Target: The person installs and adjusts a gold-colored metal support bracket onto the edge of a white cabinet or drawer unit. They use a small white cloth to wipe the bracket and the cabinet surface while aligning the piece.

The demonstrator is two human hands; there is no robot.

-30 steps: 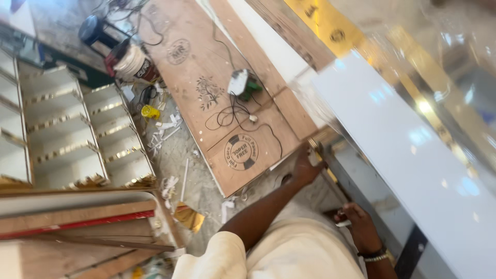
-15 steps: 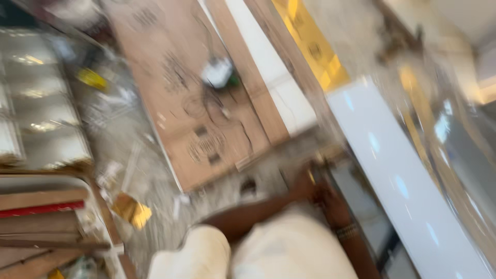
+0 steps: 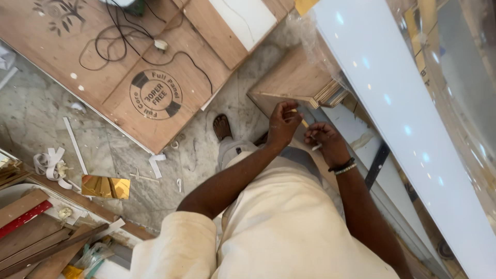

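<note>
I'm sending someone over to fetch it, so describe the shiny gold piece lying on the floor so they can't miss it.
Start at the large brown plywood sheet lying on the grey marble floor. Below its edge, past the scattered white strips, lies a flat gold mirror-like piece beside a stack of wooden boards. It is the only reflective golden thing among dull scraps.

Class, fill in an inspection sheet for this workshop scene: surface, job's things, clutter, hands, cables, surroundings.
Surface: grey marble floor, dusty, with scraps.
Job's things: small thin pale stick pinched between both hands; its kind is too small to tell.
Clutter: white strip offcuts, shiny gold mirror piece, stacked wooden laths.
Hands: left hand and right hand close together beside the layered plywood block; right wrist wears bands.
Cables: black cord looped across the brown plywood sheet.
Surroundings: glossy white panel; bare foot on floor.
</note>
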